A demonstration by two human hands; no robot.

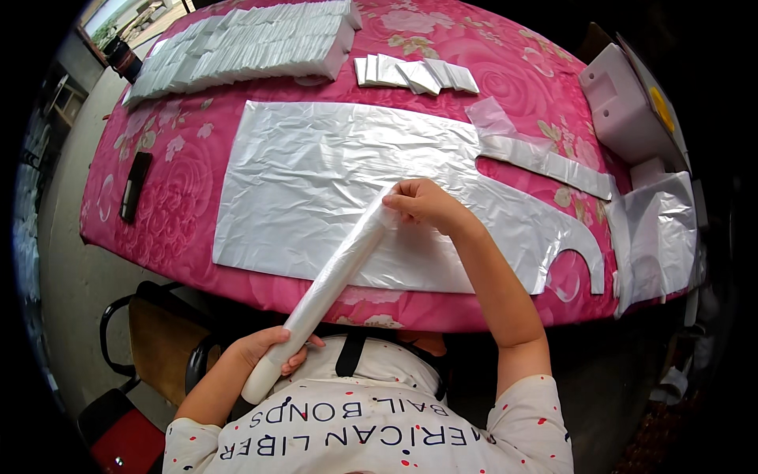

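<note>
A long, narrow strip of folded white plastic film (332, 268) slants from my lap up over the table. My left hand (272, 350) is wrapped round its lower end, close to my body. At the upper end my right hand (426, 205) pinches the film's tip between thumb and fingers. Beneath it, a stack of silvery-white plastic aprons (316, 182) lies spread flat, wrinkled and shiny, with cut-out curves and straps toward the right. Whether the strip touches the stack, I cannot tell.
A large block of packed folded white packets (245, 47) fills the far left, with several loose packets (414, 73) beside it. A dark phone-like object (136, 187) lies at left. White foam box (632, 103) and draped clear film (655, 237) stand right. A chair (162, 340) is near left.
</note>
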